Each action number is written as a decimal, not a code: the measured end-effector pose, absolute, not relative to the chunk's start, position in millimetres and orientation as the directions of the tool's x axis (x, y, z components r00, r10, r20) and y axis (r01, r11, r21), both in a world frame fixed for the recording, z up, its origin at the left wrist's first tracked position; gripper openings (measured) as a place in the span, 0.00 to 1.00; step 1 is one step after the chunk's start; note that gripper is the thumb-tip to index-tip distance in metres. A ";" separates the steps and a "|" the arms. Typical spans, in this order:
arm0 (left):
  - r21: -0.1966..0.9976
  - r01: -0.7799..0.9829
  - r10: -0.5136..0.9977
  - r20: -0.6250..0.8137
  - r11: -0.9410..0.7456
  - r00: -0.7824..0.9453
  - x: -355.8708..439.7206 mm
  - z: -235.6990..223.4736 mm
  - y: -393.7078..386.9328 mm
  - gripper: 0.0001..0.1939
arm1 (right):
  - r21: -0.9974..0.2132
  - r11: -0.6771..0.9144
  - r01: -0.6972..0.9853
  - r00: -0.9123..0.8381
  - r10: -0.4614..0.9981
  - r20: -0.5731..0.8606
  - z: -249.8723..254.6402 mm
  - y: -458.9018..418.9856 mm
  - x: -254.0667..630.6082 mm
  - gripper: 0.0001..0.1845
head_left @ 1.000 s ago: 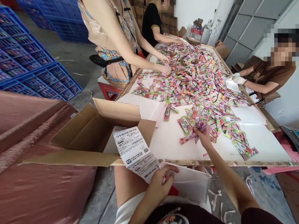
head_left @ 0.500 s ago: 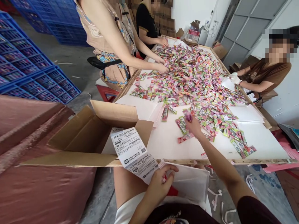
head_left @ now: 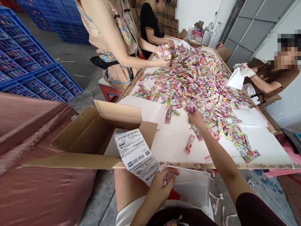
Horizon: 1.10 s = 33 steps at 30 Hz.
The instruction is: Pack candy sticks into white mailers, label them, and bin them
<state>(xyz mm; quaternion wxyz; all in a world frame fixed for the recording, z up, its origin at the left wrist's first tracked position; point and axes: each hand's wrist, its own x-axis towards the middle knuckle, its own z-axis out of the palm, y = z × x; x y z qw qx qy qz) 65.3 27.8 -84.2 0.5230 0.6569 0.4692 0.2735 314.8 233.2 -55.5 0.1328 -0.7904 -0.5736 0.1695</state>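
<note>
My left hand (head_left: 159,188) is curled closed at the top edge of a white envelope (head_left: 194,185) lying over my lap. A bit of pink and red shows between its fingers. Beside this hand a strip of printed shipping labels (head_left: 134,149) runs up over the side of an open cardboard box (head_left: 117,113). Above the table, my right hand (head_left: 197,119) is closed around small pink packets (head_left: 191,108), partly blurred. Just below it are a loose pink packet (head_left: 190,143) and a green-edged packet (head_left: 197,133). Beyond spreads a large heap of packets (head_left: 192,75).
Co-workers sit around the white table (head_left: 169,147): one at the left gathers packets, one at the right holds a white envelope (head_left: 236,78) in gloved hands. Blue crates (head_left: 28,56) stand at the left. White envelopes (head_left: 150,108) lie behind the box.
My right hand has shifted slightly up and right, and the packets beneath it have moved. My left hand stays put. The left co-worker lifts a bunch of packets; the right one raises an envelope.
</note>
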 end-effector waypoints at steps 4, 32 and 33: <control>0.943 0.334 0.907 -0.134 -0.008 0.400 65.5 -85.0 28.4 0.13 | -0.363 -0.462 0.809 0.438 0.886 -0.151 -47.6 266.5 347.0 0.11; 0.950 0.312 0.929 -0.133 0.019 0.347 65.8 -74.5 27.3 0.18 | -0.286 -0.470 0.835 0.442 0.882 -0.161 -95.4 141.9 356.9 0.13; 0.948 0.317 0.929 -0.128 0.012 0.347 65.2 -73.1 26.4 0.20 | -0.282 -0.478 0.832 0.447 0.878 -0.169 -96.6 141.4 356.0 0.13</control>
